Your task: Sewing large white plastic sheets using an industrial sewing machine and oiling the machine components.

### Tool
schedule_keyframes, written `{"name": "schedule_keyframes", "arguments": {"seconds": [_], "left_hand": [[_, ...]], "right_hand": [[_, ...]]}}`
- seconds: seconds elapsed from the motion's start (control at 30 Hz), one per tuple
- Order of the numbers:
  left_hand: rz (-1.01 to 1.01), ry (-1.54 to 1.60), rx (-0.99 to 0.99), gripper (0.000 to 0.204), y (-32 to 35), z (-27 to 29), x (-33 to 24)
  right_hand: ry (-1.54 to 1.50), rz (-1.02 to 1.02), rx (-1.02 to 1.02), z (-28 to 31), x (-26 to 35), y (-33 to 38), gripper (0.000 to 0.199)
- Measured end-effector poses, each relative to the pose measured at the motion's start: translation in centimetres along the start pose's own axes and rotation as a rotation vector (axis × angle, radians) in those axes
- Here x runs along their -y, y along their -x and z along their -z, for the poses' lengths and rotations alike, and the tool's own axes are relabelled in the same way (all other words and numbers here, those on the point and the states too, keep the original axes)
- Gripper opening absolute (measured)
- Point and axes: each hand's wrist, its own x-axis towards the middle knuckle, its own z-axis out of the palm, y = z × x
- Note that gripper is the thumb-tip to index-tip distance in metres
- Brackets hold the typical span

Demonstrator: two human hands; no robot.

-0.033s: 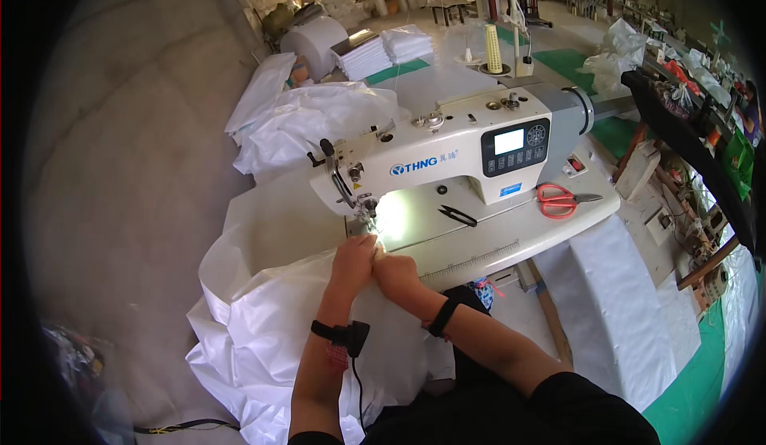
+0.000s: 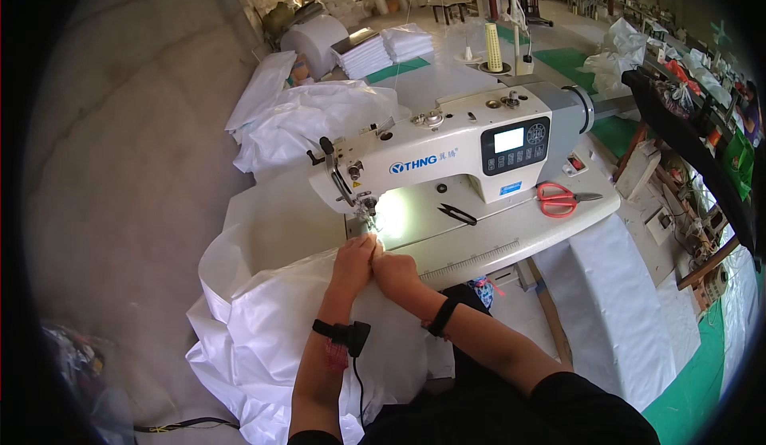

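A white sewing machine stands in front of me, its lamp lighting the bed around the presser foot. Just on the near side of that foot, my left hand and my right hand are side by side and touching. Both are closed, with fingertips pinched on the edge of a white plastic-like sheet. The pinched edge itself is mostly hidden by the fingers. From my hands the sheet spreads left in loose folds and hangs down toward my lap.
Black thread snips and red-handled scissors lie on the machine bed, right of my hands. A yellow thread cone stands behind the machine. Crumpled white sheeting and folded stacks sit at the back left. A bare wall rises at left.
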Motion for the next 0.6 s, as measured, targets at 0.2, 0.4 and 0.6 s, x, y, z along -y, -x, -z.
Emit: {"name": "schedule_keyframes", "arguments": {"seconds": [0.2,0.4,0.6], "left_hand": [[0.004,0.258,-0.174,0.036,0.9,-2.5,-2.3],[-0.024,0.150,-0.114,0.031,-2.0,-5.1,-2.3],[-0.283,0.057,-0.091,0.027,-0.8,-4.7,1.7]], "right_hand": [[0.179,0.006,-0.154,2.0,-0.7,1.2,0.033],[0.113,-0.020,-0.089,1.6,-4.3,-1.0,0.024],[-0.011,0.056,0.064,1.7,-1.8,-1.7,0.014]]}}
